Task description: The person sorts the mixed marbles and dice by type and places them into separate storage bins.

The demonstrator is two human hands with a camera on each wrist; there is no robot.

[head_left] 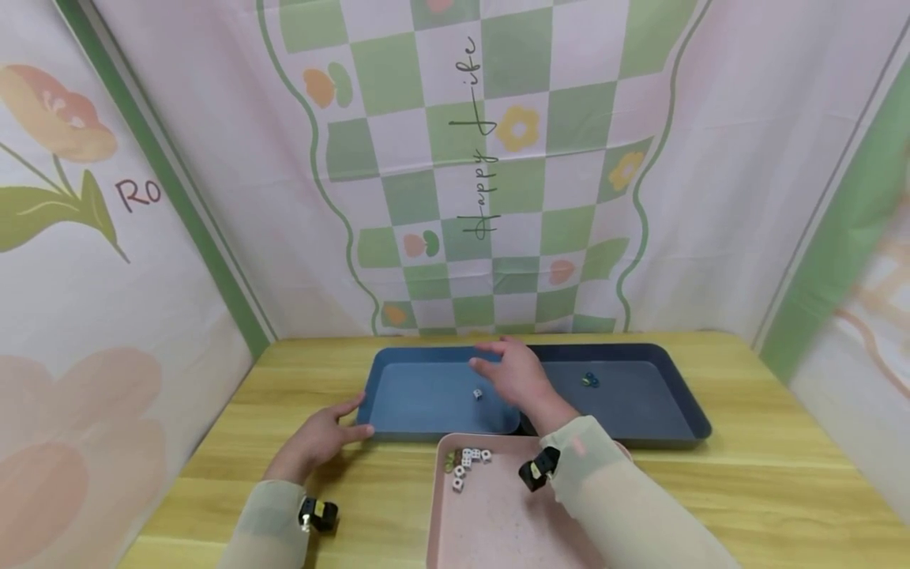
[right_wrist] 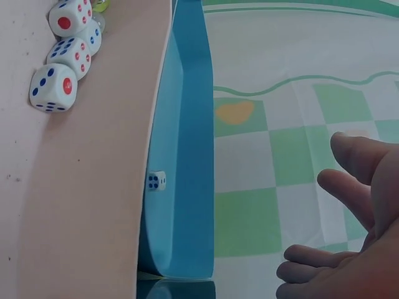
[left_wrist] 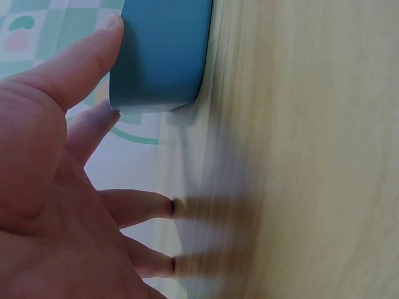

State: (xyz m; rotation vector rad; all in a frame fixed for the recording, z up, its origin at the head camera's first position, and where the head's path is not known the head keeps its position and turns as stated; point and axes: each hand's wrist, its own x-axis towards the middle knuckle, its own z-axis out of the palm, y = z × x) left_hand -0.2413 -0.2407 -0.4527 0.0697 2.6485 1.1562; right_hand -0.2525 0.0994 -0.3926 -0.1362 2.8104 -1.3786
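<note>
My left hand rests at the near left corner of a blue tray. In the left wrist view its thumb and forefinger touch the tray's corner, while the other fingers spread toward the wooden table. Over the right part of that tray hovers my right hand, fingers parted, holding nothing. One white die lies on the blue tray's floor, just left of the right hand in the head view. A pink tray in front carries several white dice with red and blue pips, beside small yellow-green marbles.
To the right of the blue tray stands a dark navy tray with a few small blue-green marbles. All three trays sit on a wooden table. Behind it hangs a green-and-white checked cloth.
</note>
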